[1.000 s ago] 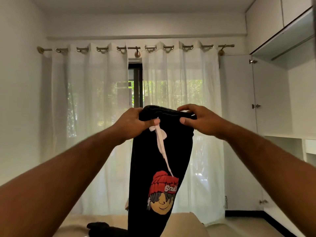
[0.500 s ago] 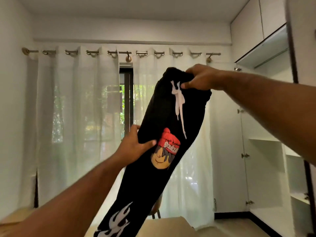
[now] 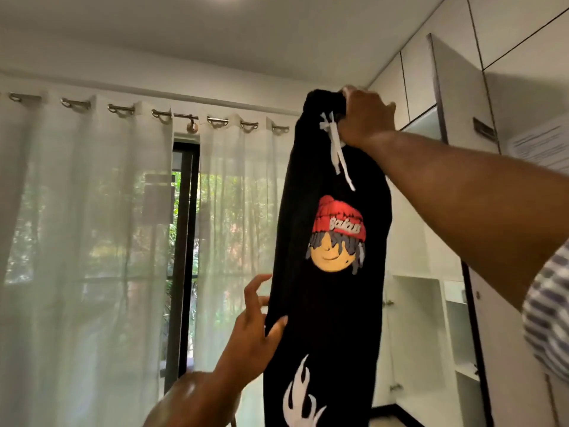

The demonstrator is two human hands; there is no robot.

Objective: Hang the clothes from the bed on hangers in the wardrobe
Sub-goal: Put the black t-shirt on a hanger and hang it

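Black jogger trousers (image 3: 326, 303) hang straight down in front of me, with a white drawstring, a cartoon face in a red beanie and a white flame print lower down. My right hand (image 3: 365, 118) grips the waistband, raised high near the ceiling line. My left hand (image 3: 255, 328) is lower, at the trousers' left edge, fingers spread and loosely bent, thumb touching the cloth. The open wardrobe (image 3: 431, 334) with white shelves stands behind and to the right. No hanger and no bed show in this frame.
White sheer curtains (image 3: 86, 257) on a rod cover a window with a dark frame (image 3: 183, 257) at the left and centre. An open wardrobe door (image 3: 458, 94) juts out at the upper right. Upper cabinets (image 3: 508, 29) run along the right wall.
My right hand has lifted the waistband higher and the trousers now hang upright instead of slanting. My left hand has let go of the leg and dropped lower, fingers spread. The view tilted up.
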